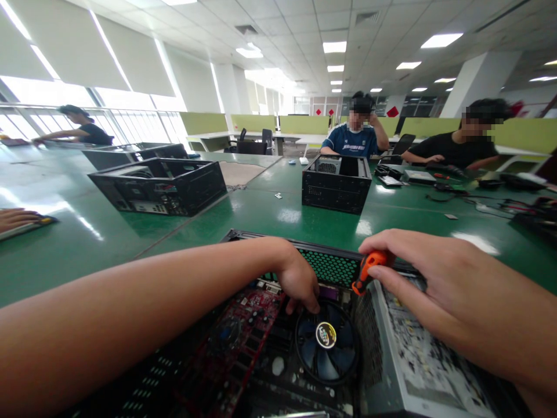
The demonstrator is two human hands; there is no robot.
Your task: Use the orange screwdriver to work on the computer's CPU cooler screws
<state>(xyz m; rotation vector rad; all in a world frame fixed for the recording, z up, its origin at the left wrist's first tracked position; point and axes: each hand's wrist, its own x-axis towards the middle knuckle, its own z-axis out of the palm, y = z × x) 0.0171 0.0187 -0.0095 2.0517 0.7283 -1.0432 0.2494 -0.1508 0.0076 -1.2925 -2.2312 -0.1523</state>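
Observation:
An open computer case (243,237) lies on the green table right below me. Inside it sit a red circuit board (243,325) and a round black cooler fan (326,342) with a gold sticker. My left hand (300,278) reaches down into the case, its fingers curled with the tips at the fan's upper edge; whether they hold anything is hidden. My right hand (435,284) is closed on the orange and black handle of a screwdriver (368,270), which points down into the case beside the silver power supply (418,354).
Two more open black cases stand on the table, a wide case (161,186) at the left and a small case (337,183) in the middle. Two people sit at the far side among cables and tools (461,194). Another person's hand (17,219) rests at the left edge.

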